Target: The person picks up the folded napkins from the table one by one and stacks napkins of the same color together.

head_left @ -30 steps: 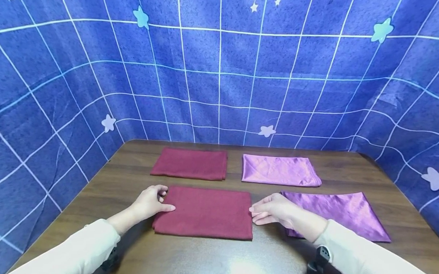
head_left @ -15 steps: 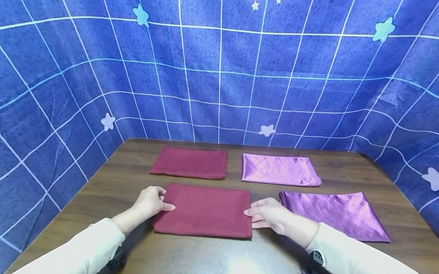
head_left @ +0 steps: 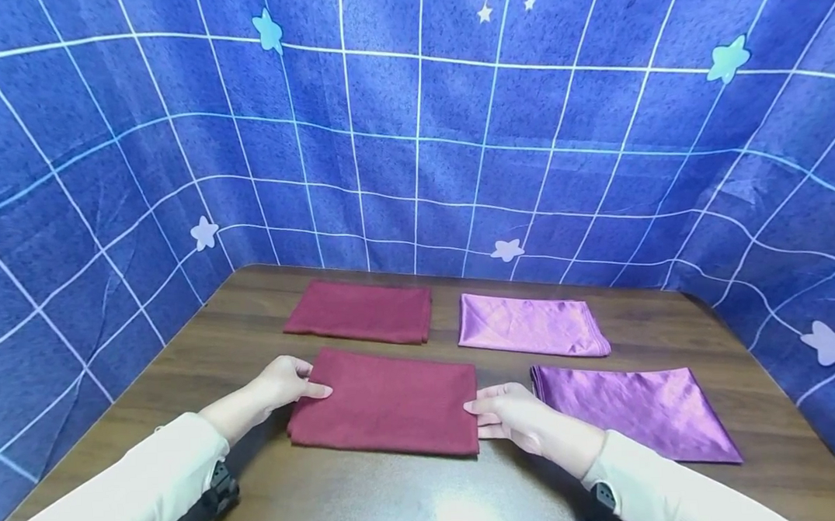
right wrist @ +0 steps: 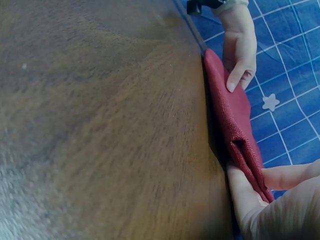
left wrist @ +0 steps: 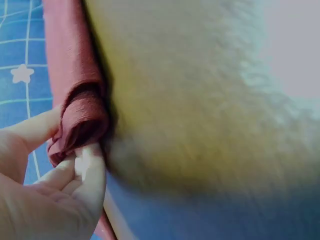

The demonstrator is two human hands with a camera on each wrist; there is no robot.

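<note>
A folded dark red cloth lies near the middle of the table, its layers stacked into a rectangle. My left hand pinches its left edge, thumb on top and fingers beneath; the left wrist view shows the rolled fold of the cloth between thumb and fingers. At the opposite edge my right hand holds the cloth in the same way, thumb above. In the right wrist view the fingers pass under the layered edge of the cloth.
Behind it lies another folded dark red cloth. To the right are a folded light purple satin cloth and a darker purple satin cloth, close to my right hand. A blue gridded curtain stands behind the wooden table.
My right hand has moved slightly left, and its thumb now lies over the right edge of the front red cloth. The left hand keeps its hold; the other cloths lie as before.
</note>
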